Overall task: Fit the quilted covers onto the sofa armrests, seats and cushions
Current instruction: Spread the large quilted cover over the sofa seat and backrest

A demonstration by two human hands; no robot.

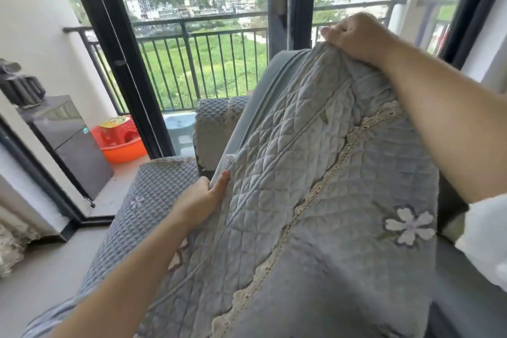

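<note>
Quilted grey cover (315, 186) hung over a tall blue cushion (263, 96), whose left edge stood bare, with open floor (41, 269) to the left and the covered armrest (216, 123) just behind. The right hand (356, 35) reached up, clenched on the cover's top edge. The left hand (200, 200) pinched its left edge lower down, thumb on the quilting.
</note>
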